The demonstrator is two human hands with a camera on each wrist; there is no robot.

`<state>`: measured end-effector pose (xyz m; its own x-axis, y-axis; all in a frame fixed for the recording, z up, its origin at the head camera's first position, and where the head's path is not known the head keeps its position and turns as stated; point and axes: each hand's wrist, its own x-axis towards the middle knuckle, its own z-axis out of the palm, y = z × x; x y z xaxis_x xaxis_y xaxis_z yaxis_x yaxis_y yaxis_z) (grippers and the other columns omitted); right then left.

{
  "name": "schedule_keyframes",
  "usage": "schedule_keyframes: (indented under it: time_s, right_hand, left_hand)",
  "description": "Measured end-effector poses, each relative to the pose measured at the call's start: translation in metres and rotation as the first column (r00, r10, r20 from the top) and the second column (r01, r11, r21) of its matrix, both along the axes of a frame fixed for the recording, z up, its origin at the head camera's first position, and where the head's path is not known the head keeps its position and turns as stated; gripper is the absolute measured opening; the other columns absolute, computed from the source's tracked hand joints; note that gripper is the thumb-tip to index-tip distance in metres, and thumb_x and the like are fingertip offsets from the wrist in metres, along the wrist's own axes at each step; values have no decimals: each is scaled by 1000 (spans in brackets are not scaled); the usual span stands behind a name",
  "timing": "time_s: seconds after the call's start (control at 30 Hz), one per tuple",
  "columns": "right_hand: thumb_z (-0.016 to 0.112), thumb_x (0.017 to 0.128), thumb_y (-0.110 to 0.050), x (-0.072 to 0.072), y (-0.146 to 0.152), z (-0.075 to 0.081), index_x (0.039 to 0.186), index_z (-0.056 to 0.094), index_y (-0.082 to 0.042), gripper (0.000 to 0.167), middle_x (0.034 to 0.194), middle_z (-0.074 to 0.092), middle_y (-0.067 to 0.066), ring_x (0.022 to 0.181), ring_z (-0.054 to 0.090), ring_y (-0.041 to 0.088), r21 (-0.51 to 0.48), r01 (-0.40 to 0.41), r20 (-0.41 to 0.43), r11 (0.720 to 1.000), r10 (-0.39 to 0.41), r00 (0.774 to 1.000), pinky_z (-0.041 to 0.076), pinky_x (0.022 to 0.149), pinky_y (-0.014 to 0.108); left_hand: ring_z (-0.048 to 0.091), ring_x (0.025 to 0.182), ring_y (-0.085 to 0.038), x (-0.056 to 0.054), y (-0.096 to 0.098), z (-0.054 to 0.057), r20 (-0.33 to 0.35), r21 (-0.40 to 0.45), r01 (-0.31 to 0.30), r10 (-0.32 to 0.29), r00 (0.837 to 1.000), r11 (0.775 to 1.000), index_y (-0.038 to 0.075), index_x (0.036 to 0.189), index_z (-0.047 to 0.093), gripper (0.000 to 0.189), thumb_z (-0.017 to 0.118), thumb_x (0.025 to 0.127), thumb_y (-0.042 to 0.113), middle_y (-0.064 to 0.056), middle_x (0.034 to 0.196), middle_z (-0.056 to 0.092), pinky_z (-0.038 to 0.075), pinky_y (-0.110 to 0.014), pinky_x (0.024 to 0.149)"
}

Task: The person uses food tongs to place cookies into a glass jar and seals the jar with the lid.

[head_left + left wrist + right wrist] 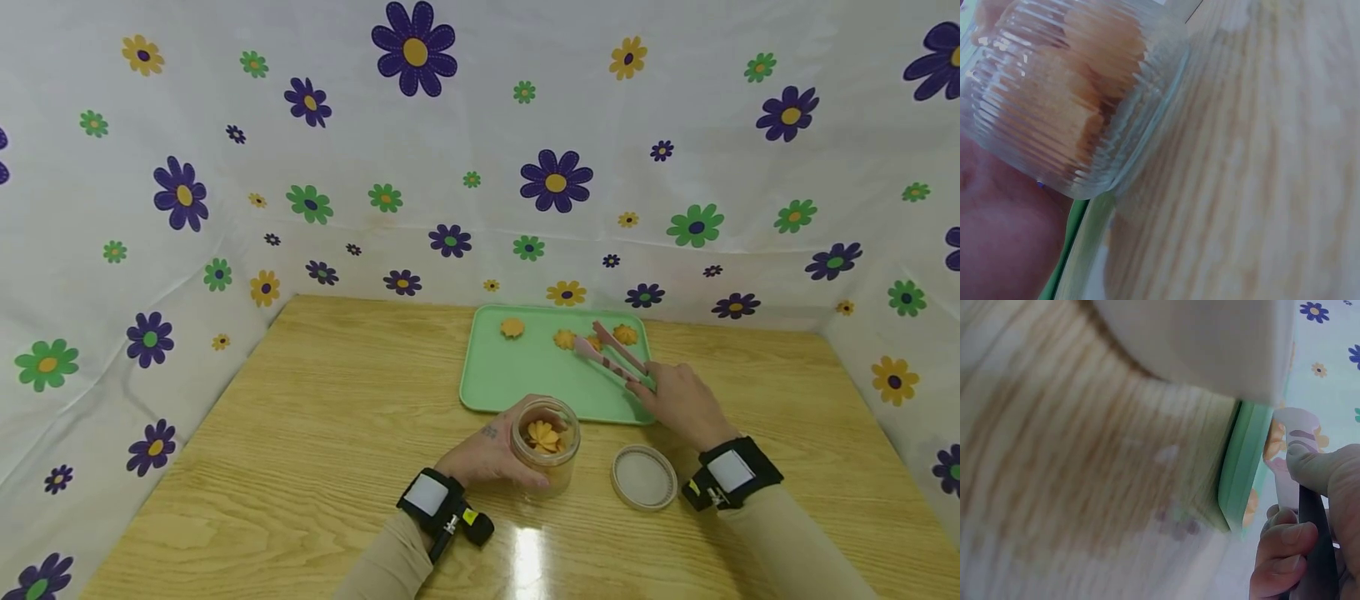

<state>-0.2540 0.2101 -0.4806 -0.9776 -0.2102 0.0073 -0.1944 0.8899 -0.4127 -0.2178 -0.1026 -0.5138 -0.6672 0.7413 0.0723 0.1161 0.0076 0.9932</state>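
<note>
My left hand (491,446) grips a clear glass jar (557,482) from its left side, thumb across the front. Flower-shaped cookies (543,436) lie inside it, and in the left wrist view they show through the ribbed glass wall (997,119). My right hand (686,404) holds pink tongs (606,362) with dark-looking handles in the right wrist view. Over the green tray (525,383), the spread tong arms stand on either side of one cookie (594,342). Other cookies lie on the tray, one at the far left (512,327) and one at the right (625,334).
A round jar lid (644,477) lies on the wooden table (337,400), right of the jar and below my right wrist. It looms large in the right wrist view. A flower-patterned white curtain (465,133) encloses the table at the back and sides.
</note>
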Motion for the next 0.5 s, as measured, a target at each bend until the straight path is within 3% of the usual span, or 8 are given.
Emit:
schedule_keyframes:
  time_s: [0.37, 0.5]
  right_hand:
    - [62, 102, -31, 5, 4, 2, 103, 66, -1, 30, 65, 49, 3, 57, 46, 16, -12, -1, -18, 1000, 1, 1000, 36, 48, 28]
    - [62, 102, -31, 6, 4, 3, 106, 66, 1, 33, 66, 49, 3, 58, 47, 16, -17, 0, -25, 1000, 0, 1000, 35, 48, 28]
  left_hand:
    - [49, 134, -17, 0, 0, 0, -9, 1, 4, -4, 1000, 1000, 28, 148, 43, 88, 89, 77, 4, -3, 140, 54, 39, -33, 115]
    - [49, 134, -16, -1, 0, -1, -17, 1, 7, -7, 1000, 1000, 29, 148, 43, 89, 89, 76, 4, -3, 140, 55, 39, -33, 116]
